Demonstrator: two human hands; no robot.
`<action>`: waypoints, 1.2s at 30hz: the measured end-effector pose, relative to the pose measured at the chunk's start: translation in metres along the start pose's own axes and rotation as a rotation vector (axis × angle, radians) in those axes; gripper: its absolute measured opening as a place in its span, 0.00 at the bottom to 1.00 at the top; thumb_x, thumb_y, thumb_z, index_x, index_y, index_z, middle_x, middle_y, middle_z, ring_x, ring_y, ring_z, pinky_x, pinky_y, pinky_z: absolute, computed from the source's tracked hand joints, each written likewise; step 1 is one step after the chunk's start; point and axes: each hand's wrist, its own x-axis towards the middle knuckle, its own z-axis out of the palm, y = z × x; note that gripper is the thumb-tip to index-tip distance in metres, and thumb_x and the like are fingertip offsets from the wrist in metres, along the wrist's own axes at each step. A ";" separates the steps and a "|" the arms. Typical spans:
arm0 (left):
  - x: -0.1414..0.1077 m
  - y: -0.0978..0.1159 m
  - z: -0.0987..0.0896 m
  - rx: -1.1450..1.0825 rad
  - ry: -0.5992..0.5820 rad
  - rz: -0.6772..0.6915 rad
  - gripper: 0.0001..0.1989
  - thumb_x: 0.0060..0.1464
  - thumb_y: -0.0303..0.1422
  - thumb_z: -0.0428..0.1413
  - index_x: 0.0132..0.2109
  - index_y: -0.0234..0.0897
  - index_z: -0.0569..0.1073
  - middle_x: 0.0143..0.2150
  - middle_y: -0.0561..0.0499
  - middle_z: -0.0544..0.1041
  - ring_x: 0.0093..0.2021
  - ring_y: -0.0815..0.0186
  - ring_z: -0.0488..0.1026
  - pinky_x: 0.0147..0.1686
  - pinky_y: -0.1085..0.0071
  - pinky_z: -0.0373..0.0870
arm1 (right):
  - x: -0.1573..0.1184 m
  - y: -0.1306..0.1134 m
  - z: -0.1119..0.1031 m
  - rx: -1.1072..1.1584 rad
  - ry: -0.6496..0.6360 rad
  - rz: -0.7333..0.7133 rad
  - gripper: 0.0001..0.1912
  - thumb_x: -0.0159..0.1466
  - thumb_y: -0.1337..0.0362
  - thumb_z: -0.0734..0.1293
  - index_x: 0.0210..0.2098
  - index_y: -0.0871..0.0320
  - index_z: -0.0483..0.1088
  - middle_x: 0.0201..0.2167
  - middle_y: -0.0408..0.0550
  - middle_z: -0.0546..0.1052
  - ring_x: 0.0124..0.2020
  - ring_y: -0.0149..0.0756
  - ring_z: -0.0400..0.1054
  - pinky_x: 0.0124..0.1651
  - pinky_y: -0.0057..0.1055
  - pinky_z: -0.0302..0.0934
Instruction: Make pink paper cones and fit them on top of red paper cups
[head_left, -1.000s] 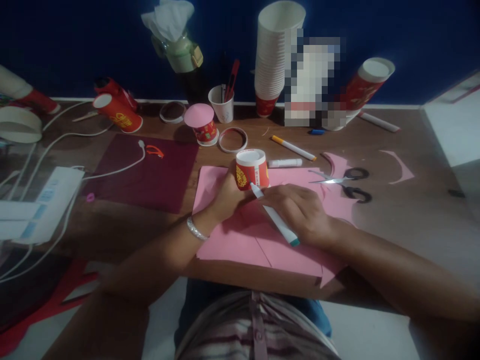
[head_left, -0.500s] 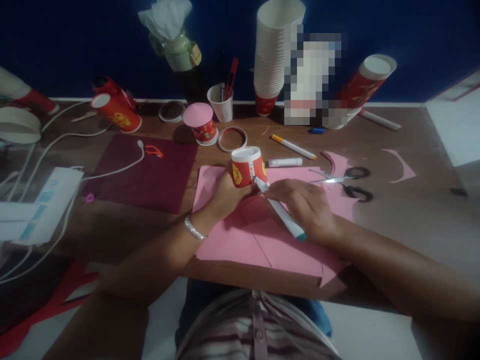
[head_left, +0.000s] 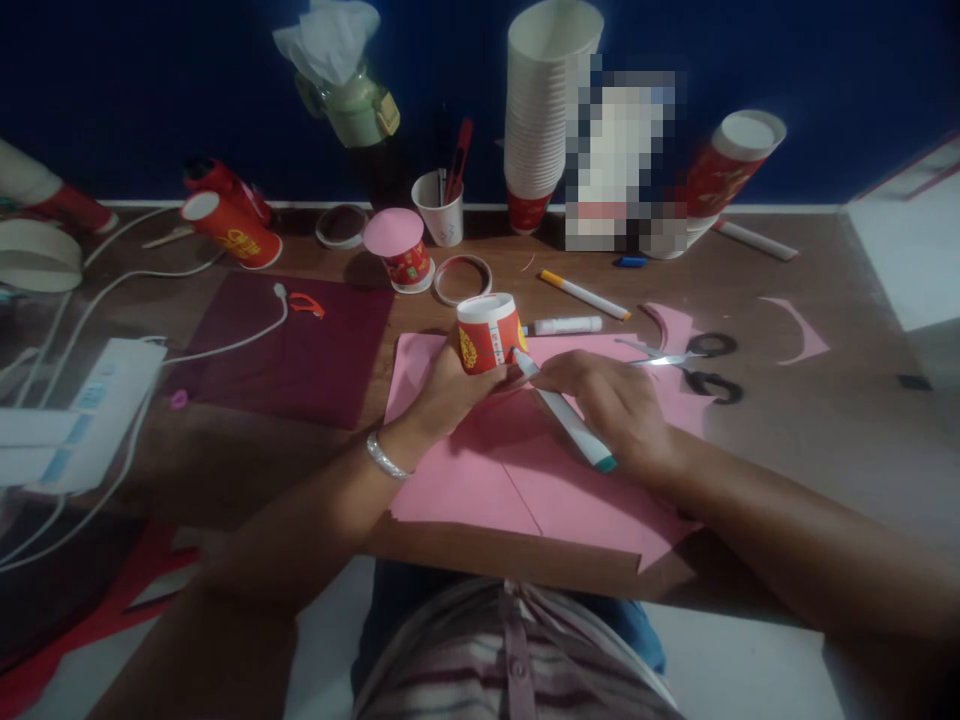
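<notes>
My left hand is closed around the lower part of a red paper cup with yellow print and a white rim. In my right hand is a white marker with a green end, held slanting. Its tip is at the cup's red side, beside a white strip with small dark marks; whether it touches I cannot tell. Both hands are over pink paper sheets. Black-handled scissors lie on the sheets' right edge. A capped white marker lies just behind the cup.
Behind stand a cup with a pink cone top, a pen cup and a tall cup stack. Tape rolls and an orange-ended marker lie nearer. Cables and a white box occupy the left, beside a dark red sheet.
The marker tip has shifted slightly right along the cup's side. The cup has turned a little, so its white strip shows farther left and more yellow print appears at the right.
</notes>
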 end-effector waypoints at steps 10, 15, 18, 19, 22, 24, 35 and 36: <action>0.000 0.000 -0.002 -0.001 -0.001 0.015 0.22 0.43 0.34 0.75 0.43 0.37 0.75 0.39 0.51 0.84 0.39 0.63 0.82 0.44 0.63 0.82 | -0.001 0.001 0.001 0.009 -0.005 0.004 0.14 0.70 0.74 0.62 0.52 0.60 0.71 0.40 0.54 0.83 0.40 0.42 0.80 0.40 0.36 0.75; 0.000 -0.003 -0.005 0.015 -0.031 0.022 0.19 0.45 0.31 0.73 0.44 0.36 0.77 0.40 0.51 0.83 0.39 0.65 0.81 0.42 0.68 0.80 | -0.001 0.001 0.000 0.007 0.001 0.001 0.13 0.69 0.75 0.63 0.51 0.62 0.71 0.39 0.55 0.82 0.37 0.42 0.79 0.38 0.35 0.74; 0.000 -0.003 -0.005 0.031 -0.032 0.033 0.19 0.46 0.30 0.72 0.45 0.36 0.77 0.41 0.50 0.82 0.39 0.65 0.80 0.42 0.68 0.79 | -0.001 0.000 -0.001 0.007 -0.018 0.005 0.13 0.70 0.75 0.62 0.52 0.60 0.71 0.40 0.54 0.82 0.39 0.42 0.80 0.40 0.35 0.74; 0.000 -0.003 -0.005 0.033 -0.034 0.037 0.19 0.46 0.30 0.72 0.45 0.36 0.76 0.41 0.50 0.82 0.39 0.65 0.80 0.42 0.68 0.79 | -0.001 0.000 -0.001 0.003 -0.021 0.008 0.13 0.70 0.75 0.62 0.52 0.60 0.71 0.40 0.53 0.82 0.39 0.42 0.80 0.40 0.35 0.74; -0.001 -0.002 -0.006 0.044 -0.031 0.022 0.20 0.45 0.30 0.72 0.45 0.36 0.76 0.41 0.51 0.82 0.40 0.64 0.80 0.43 0.66 0.79 | -0.001 -0.001 0.000 -0.003 0.002 0.014 0.14 0.69 0.75 0.63 0.52 0.60 0.71 0.40 0.52 0.82 0.38 0.40 0.79 0.39 0.34 0.74; -0.001 -0.003 -0.006 0.035 -0.039 0.018 0.20 0.46 0.30 0.72 0.46 0.36 0.76 0.42 0.51 0.82 0.41 0.64 0.80 0.45 0.65 0.79 | -0.001 -0.002 0.000 0.001 0.011 0.014 0.14 0.69 0.75 0.63 0.52 0.60 0.71 0.40 0.52 0.82 0.38 0.40 0.79 0.39 0.34 0.74; 0.000 -0.004 -0.008 0.063 -0.027 0.053 0.18 0.47 0.29 0.72 0.45 0.36 0.77 0.41 0.50 0.82 0.40 0.65 0.80 0.43 0.68 0.77 | -0.001 -0.002 0.001 -0.007 0.025 0.022 0.12 0.70 0.74 0.63 0.51 0.59 0.71 0.39 0.51 0.82 0.37 0.39 0.78 0.38 0.33 0.73; 0.000 -0.003 -0.007 0.053 -0.024 0.048 0.18 0.46 0.29 0.72 0.44 0.36 0.77 0.41 0.51 0.82 0.40 0.65 0.79 0.43 0.68 0.77 | -0.002 -0.003 0.001 -0.011 0.031 0.019 0.12 0.70 0.74 0.63 0.51 0.60 0.71 0.39 0.51 0.82 0.37 0.39 0.78 0.38 0.33 0.73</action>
